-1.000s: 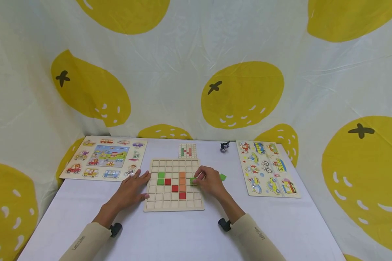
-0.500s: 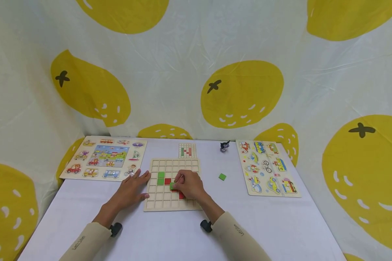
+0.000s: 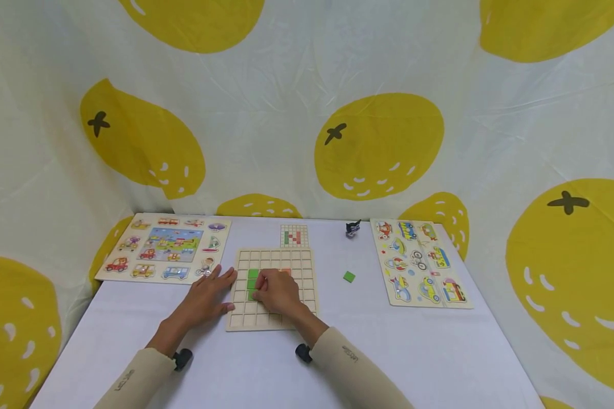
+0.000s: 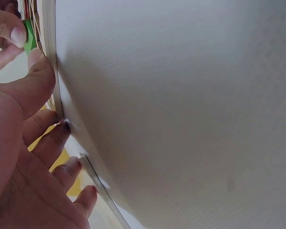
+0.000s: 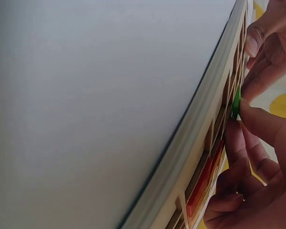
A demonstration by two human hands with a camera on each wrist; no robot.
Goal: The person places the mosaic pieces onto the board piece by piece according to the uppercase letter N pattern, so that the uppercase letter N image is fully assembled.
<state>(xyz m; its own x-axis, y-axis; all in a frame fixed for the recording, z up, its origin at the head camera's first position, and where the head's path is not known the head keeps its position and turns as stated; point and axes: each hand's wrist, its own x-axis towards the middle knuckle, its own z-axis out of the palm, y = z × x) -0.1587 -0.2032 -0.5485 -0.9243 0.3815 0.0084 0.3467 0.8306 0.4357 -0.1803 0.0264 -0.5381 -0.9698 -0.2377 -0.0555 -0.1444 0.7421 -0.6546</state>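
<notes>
A wooden grid board (image 3: 243, 321) lies on the table, with green tiles (image 3: 253, 274) in its left part and an orange tile (image 3: 285, 270) partly showing. My right hand (image 3: 280, 292) pinches a green square tile (image 3: 251, 295) over a cell just below the two green ones. In the left wrist view that tile (image 4: 29, 37) is tilted between thumb and fingers. Red tiles (image 5: 195, 193) show in the right wrist view; the right hand covers them from above. My left hand (image 3: 204, 296) rests with spread fingers at the board's left edge, its thumb touching the rim.
A small printed pattern card (image 3: 294, 236) lies behind the board. One loose green tile (image 3: 349, 276) is to its right. Picture puzzles stand at the left (image 3: 171, 247) and right (image 3: 419, 264). A small black-and-white figure (image 3: 353, 228) sits near the back edge.
My right hand has carried the green tile leftward across the board, from its right side to the column of green tiles. The left hand has stayed in place.
</notes>
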